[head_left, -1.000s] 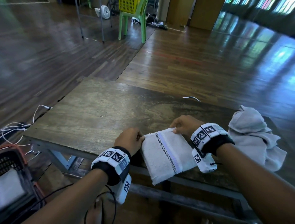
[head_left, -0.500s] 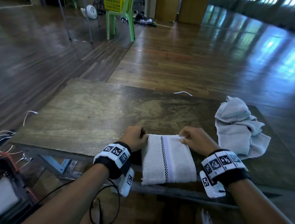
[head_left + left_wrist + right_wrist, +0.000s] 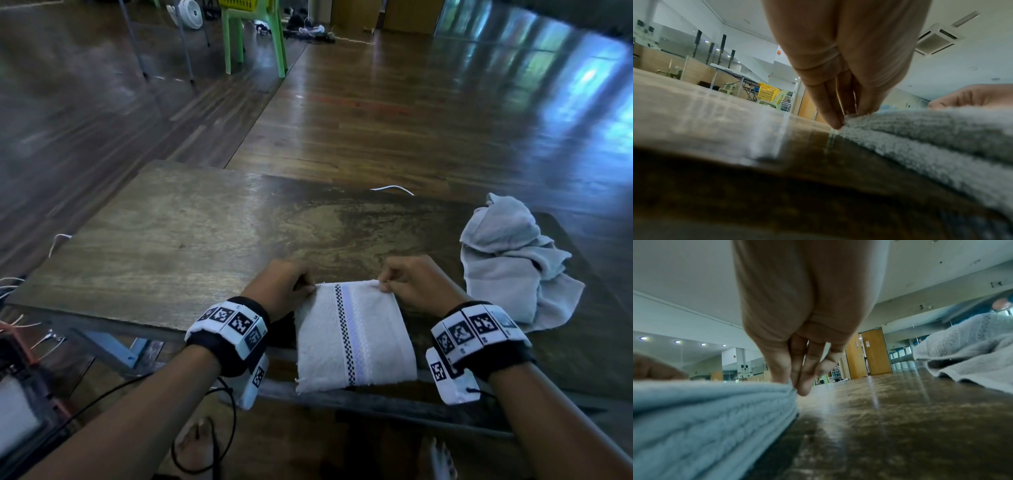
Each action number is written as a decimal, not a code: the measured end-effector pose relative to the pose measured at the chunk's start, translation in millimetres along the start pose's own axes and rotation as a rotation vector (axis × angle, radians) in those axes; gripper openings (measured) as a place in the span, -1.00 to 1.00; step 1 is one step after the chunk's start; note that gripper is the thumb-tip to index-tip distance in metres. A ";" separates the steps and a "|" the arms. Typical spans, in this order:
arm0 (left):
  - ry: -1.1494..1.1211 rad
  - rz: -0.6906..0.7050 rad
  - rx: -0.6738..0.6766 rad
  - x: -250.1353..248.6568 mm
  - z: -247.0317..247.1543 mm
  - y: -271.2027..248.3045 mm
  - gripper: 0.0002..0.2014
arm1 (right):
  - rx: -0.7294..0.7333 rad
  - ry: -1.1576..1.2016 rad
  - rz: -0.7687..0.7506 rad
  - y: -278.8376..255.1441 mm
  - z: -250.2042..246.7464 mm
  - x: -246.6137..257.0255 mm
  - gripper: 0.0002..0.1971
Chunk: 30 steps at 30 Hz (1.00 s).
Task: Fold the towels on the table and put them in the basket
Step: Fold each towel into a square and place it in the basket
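A folded white towel [image 3: 354, 337] with a checked and pale blue stripe lies at the near edge of the wooden table [image 3: 191, 240]. My left hand [image 3: 286, 286] pinches its far left corner, and the left wrist view shows the fingertips [image 3: 835, 124] closed on the towel [image 3: 931, 141] edge. My right hand [image 3: 411, 284] pinches the far right corner; its fingertips [image 3: 795, 382] nip the stacked layers of the towel [image 3: 705, 415]. A crumpled grey towel [image 3: 510, 260] sits on the table to the right. A dark basket [image 3: 20, 394] with something white inside stands low at the left.
White cables [image 3: 13, 291] trail off the table's left side near the basket. A green plastic chair [image 3: 253, 37] carrying a yellow basket stands far back on the wooden floor. My bare feet [image 3: 195, 445] show under the table edge.
The towel has turned from slanted to square with the table edge. My right hand slid from the top edge to the far right corner; the left kept its corner.
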<state>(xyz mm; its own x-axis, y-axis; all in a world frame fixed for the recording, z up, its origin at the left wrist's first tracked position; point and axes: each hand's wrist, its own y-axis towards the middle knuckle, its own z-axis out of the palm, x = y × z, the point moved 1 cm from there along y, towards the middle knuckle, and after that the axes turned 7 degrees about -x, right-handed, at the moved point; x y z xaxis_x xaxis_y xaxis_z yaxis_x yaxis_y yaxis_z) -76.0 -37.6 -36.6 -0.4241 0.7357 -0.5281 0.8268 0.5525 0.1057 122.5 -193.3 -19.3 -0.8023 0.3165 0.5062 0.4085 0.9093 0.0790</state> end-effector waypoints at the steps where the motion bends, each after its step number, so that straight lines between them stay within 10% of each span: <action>1: -0.011 -0.005 -0.009 -0.2 -0.3 0.1 -0.96 | -0.013 0.011 0.002 0.7 -0.3 0.5 -0.94; 12: -0.019 -0.036 -0.072 -4.2 -1.8 -2.1 -0.94 | -0.007 -0.147 -0.005 4.2 5.0 5.2 -0.92; 19: 0.196 0.094 -0.023 -42.4 20.7 -31.8 -0.58 | 0.041 -0.481 -0.122 -27.2 3.8 29.3 -0.64; 30: 0.272 -0.096 0.082 -45.7 56.1 -48.2 -0.39 | 0.139 -0.389 0.145 -58.7 46.6 32.9 -0.40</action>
<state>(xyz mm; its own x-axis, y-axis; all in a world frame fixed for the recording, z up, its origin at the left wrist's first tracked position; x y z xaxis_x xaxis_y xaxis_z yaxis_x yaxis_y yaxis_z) -75.7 -119.9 -64.8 -0.5761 0.7658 -0.2856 0.8006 0.5992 -0.0082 51.8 -223.6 -47.3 -0.8560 0.4976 0.1406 0.4878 0.8673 -0.0993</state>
